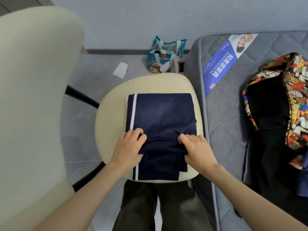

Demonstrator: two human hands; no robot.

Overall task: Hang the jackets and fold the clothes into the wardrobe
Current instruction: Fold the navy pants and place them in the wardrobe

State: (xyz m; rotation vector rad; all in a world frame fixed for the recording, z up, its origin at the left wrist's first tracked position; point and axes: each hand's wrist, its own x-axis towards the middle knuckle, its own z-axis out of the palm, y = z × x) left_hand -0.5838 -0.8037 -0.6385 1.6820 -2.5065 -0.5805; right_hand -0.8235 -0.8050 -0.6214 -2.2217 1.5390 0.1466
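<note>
Navy garment (160,117) folded on cream chair seat (110,114); left hand (129,147), right hand (197,150) fingers curled, gripping its fold

Soft even daylight, wide-angle edge distortion

The cream chair seat (146,84) carries folded dark blue clothes (160,117). Right of the chair, the grey bed (225,114) carries a blue paper (221,64) and a colourful jacket (296,100). Behind the chair, the floor (100,64) carries a bag (165,55) and a white tissue (120,70).
</note>
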